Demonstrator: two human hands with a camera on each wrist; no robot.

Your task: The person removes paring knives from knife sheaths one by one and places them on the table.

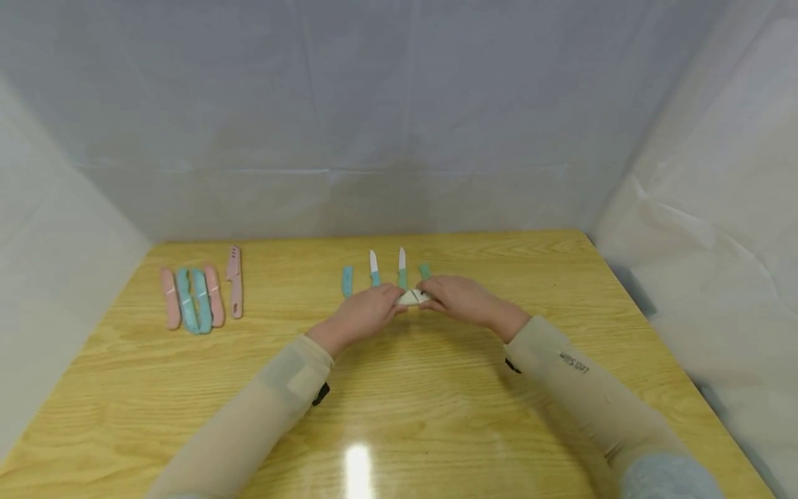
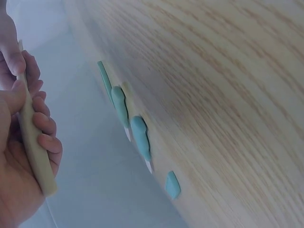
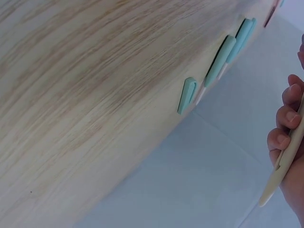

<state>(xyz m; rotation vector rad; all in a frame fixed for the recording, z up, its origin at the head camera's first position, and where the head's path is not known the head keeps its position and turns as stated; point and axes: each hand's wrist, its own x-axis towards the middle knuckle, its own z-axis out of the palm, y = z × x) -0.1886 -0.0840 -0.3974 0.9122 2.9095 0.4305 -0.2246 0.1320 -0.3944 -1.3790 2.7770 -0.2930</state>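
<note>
Both hands hold one cream-coloured sheathed knife point(image 1: 412, 297) above the middle of the table. My left hand point(image 1: 364, 315) curls its fingers round the cream handle point(image 2: 35, 152), as the left wrist view shows. My right hand point(image 1: 464, 299) grips the other end, where the cream sheath point(image 3: 281, 168) tapers to a point. Just beyond the hands lie a blue-handled knife point(image 1: 374, 265) and a green-handled knife point(image 1: 402, 262), both with bare white blades pointing away. A blue sheath point(image 1: 347, 281) lies left of them and a green sheath point(image 1: 425, 270) right of them, partly behind the right hand.
At the table's left, pink knives point(image 1: 170, 299) and blue knives point(image 1: 186, 302) lie side by side in their sheaths. Beside them is a separate pink knife point(image 1: 235, 281) with holes near its far end. Pale sheeting point(image 1: 374, 138) hangs behind the wooden table point(image 1: 399, 416).
</note>
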